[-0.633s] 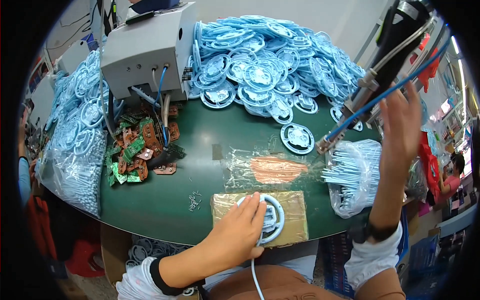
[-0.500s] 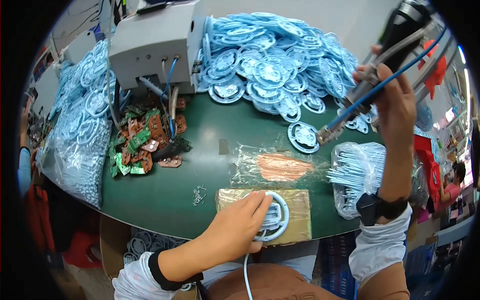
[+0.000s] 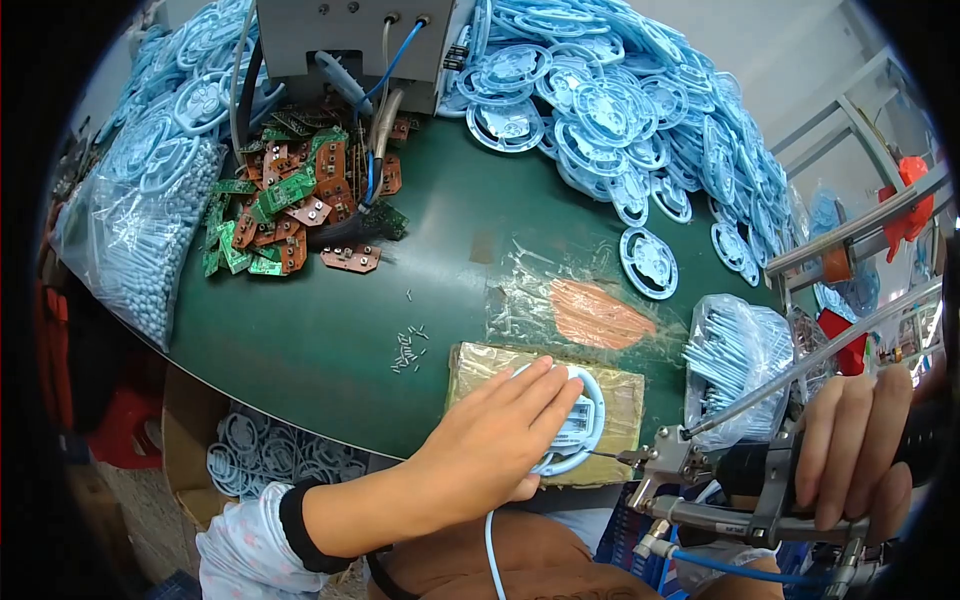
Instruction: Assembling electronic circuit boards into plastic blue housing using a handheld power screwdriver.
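Observation:
My left hand (image 3: 500,425) holds a light-blue ring-shaped plastic casing (image 3: 592,418) against a tape-wrapped block (image 3: 625,395) at the table's near edge. Its fingers lie together over the casing's left side, with the thumb at the lower edge. A pale cable (image 3: 491,550) hangs down below that hand. My right hand (image 3: 855,445) is wrapped round the black body of a power screwdriver (image 3: 745,468), which lies nearly level. The thin bit points left and reaches the casing's lower right rim; whether it touches a screw cannot be made out.
Small screws (image 3: 408,350) lie left of the block. Brown and green circuit boards (image 3: 290,205) are heaped below a grey machine (image 3: 350,35). Many blue casings (image 3: 600,100) pile up at the back. Bags of pale-blue sticks (image 3: 735,350) stand right and far left. A metal arm (image 3: 820,355) carries the screwdriver.
My right hand has brought the screwdriver down from the upper right to the casing's right side. The left hand stays on the casing. The view has shifted.

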{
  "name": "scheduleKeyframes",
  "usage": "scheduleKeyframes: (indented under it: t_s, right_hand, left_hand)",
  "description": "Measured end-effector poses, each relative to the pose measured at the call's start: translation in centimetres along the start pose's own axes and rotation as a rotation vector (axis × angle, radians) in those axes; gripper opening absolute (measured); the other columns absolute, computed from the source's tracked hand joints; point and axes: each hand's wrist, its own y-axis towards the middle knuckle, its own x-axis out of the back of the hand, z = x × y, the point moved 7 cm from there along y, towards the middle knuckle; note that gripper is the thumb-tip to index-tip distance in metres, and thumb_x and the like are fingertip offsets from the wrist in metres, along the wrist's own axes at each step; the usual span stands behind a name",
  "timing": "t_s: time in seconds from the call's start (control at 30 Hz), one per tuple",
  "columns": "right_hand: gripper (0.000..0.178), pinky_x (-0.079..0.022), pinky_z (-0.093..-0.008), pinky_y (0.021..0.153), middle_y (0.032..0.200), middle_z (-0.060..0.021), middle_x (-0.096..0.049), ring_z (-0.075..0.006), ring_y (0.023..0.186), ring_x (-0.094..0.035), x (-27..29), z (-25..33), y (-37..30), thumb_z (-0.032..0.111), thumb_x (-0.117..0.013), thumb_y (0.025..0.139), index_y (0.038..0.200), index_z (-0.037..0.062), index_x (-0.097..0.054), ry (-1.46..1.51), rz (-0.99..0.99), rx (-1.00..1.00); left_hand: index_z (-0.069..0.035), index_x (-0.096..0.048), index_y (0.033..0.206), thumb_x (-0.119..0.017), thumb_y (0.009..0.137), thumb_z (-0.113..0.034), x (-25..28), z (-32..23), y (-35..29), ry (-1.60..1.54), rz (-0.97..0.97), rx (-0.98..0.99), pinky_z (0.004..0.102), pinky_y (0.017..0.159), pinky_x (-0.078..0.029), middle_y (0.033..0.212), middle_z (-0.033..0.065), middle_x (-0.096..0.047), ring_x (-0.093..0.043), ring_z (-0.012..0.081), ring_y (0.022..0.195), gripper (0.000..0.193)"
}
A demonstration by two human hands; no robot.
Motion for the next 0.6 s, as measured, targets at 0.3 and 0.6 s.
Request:
scheduleKeyframes:
  t_s: [0.3,0.6]
  right_hand:
    - [0.014,-0.059,-0.0213,0.066,0.076,-0.0069,-0.067,-0.0124,0.063,-0.068,-0.8,-1.4,1.1,0.015,-0.062,0.093,0.092,0.0047,-0.053,-0.084,0.068,0.005]
    - [0.002,-0.063,-0.0271,0.061,0.076,-0.0157,-0.068,-0.0195,0.064,-0.070,-0.6,4.7,0.2,-0.004,-0.063,0.088,0.089,-0.0021,-0.061,0.025,0.148,0.402]
  left_hand:
    - [0.003,-0.038,0.141,-0.081,0.063,-0.015,-0.5,0.3,0.0,-0.068,0.009,0.002,0.0483,0.109,-0.037,0.143,0.0223,-0.040,-0.035,0.0447,0.136,0.091]
    - [0.003,-0.036,0.142,-0.083,0.063,-0.018,-0.7,0.5,-0.1,-0.031,0.022,-0.029,0.0459,0.109,-0.037,0.146,0.0232,-0.037,-0.035,0.0446,0.135,0.095]
